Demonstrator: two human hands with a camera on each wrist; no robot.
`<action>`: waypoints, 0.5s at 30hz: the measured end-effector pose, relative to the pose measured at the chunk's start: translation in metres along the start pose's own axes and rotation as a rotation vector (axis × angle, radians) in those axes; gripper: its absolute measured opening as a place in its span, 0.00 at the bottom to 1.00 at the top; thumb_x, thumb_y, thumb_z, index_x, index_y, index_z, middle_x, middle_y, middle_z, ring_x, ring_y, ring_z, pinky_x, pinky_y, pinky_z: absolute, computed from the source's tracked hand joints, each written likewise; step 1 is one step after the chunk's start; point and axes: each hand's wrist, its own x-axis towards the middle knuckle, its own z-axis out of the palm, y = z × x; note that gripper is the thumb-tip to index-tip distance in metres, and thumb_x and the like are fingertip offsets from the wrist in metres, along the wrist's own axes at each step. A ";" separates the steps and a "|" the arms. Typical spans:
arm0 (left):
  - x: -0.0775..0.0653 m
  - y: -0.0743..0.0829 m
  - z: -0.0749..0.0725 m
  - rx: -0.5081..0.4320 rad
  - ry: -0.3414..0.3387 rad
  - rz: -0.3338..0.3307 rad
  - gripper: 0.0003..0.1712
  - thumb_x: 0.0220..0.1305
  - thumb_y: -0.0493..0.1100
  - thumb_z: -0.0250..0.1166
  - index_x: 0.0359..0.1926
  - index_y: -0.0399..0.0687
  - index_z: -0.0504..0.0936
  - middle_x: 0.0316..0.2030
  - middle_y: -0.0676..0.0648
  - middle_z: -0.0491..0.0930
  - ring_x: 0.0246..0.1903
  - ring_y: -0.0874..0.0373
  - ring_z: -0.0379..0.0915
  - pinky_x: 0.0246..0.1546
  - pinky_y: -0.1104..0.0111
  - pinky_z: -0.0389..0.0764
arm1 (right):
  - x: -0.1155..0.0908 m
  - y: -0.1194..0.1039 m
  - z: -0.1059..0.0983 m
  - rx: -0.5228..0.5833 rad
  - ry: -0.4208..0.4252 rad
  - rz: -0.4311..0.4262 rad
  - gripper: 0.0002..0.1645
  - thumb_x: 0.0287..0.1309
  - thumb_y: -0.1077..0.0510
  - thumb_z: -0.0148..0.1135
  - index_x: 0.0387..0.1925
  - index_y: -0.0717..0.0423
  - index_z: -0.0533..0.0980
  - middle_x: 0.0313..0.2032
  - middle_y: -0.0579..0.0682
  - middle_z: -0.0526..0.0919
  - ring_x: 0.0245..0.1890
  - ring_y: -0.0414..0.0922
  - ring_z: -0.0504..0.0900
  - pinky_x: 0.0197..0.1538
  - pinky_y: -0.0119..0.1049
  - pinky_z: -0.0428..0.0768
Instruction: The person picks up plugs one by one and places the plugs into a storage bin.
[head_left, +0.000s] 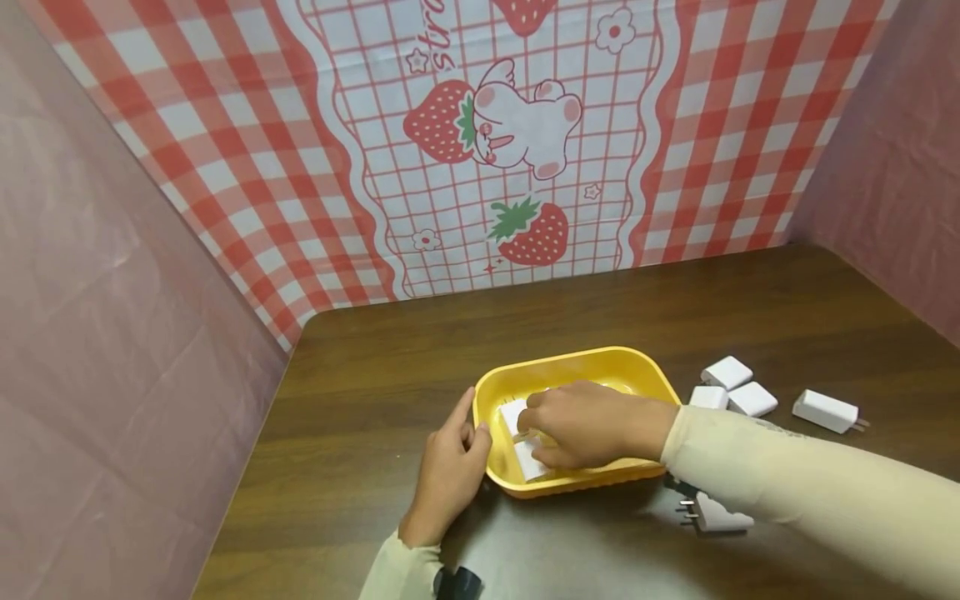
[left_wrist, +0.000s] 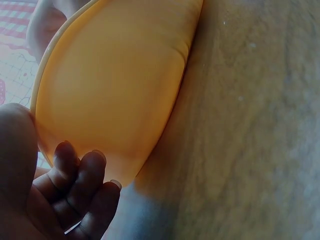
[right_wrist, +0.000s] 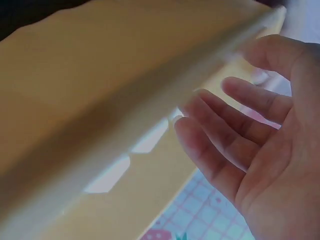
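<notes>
A yellow plastic tray [head_left: 577, 362] stands on the wooden table. White charger plugs [head_left: 531, 460] lie side by side at its left end; two show their pale edges [right_wrist: 107, 175] in the right wrist view. My left hand [head_left: 450, 471] holds the tray's left end, thumb at the rim and fingers [left_wrist: 90, 170] bent against the outer wall. Reaching into the tray from the right, my right hand [head_left: 588, 425] is over the plugs, its fingertips right at them. In the right wrist view its fingers [right_wrist: 215, 155] are spread and loosely bent, with nothing visible between thumb and fingers.
Several white charger plugs [head_left: 752, 400] lie right of the tray, one apart [head_left: 825, 411] with its prongs outward. Nearer me, another plug [head_left: 720, 512] lies beside the right sleeve [head_left: 810, 483]. A checked strawberry cloth [head_left: 517, 192] hangs behind the table.
</notes>
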 end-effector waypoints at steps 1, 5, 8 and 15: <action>0.000 0.000 0.000 0.000 -0.001 -0.001 0.33 0.66 0.40 0.59 0.72 0.42 0.68 0.14 0.58 0.66 0.13 0.66 0.60 0.17 0.72 0.64 | -0.003 0.001 -0.002 0.015 0.016 0.009 0.19 0.60 0.49 0.65 0.50 0.53 0.83 0.39 0.46 0.83 0.27 0.38 0.74 0.37 0.39 0.79; 0.000 0.000 0.000 -0.002 -0.002 -0.006 0.33 0.66 0.40 0.59 0.73 0.42 0.68 0.14 0.58 0.66 0.13 0.66 0.59 0.17 0.72 0.63 | -0.016 0.009 -0.009 0.061 0.094 0.018 0.19 0.62 0.52 0.64 0.51 0.55 0.83 0.44 0.48 0.84 0.34 0.39 0.79 0.42 0.41 0.81; 0.000 0.000 0.001 -0.001 0.001 -0.006 0.33 0.66 0.40 0.59 0.73 0.42 0.68 0.14 0.58 0.65 0.13 0.66 0.59 0.17 0.72 0.63 | -0.027 0.015 -0.013 0.081 0.163 0.010 0.17 0.62 0.53 0.64 0.50 0.57 0.83 0.45 0.48 0.84 0.40 0.42 0.82 0.45 0.42 0.82; 0.000 0.001 0.001 0.003 0.000 -0.017 0.33 0.67 0.41 0.59 0.73 0.42 0.67 0.14 0.58 0.65 0.14 0.66 0.58 0.18 0.72 0.63 | -0.055 0.024 -0.016 0.059 0.270 0.109 0.14 0.63 0.50 0.65 0.47 0.50 0.84 0.43 0.42 0.84 0.39 0.39 0.82 0.41 0.40 0.81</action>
